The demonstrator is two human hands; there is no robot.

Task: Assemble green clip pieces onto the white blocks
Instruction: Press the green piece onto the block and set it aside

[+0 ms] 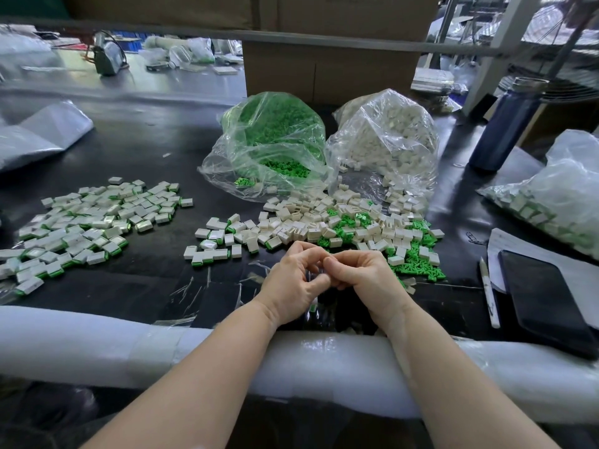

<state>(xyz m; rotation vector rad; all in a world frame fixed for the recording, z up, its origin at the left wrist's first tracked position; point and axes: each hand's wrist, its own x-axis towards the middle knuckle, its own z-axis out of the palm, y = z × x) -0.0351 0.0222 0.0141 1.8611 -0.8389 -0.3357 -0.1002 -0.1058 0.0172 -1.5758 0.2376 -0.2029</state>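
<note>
My left hand (293,281) and my right hand (366,275) meet fingertip to fingertip just above the black table's near edge, both with fingers curled. A white block with a green edge (313,307) peeks out under my left palm. What my right fingers pinch is hidden. Just beyond the hands lie loose white blocks (308,222) mixed with loose green clips (418,264). Assembled blocks with green edges form a pile (81,222) to the left.
An open bag of green clips (275,137) and one of white blocks (389,137) stand behind the heap. Right: a phone (544,299), pen (489,293), paper, blue bottle (505,124), bag of finished pieces (557,202). White foam (97,345) pads the table edge.
</note>
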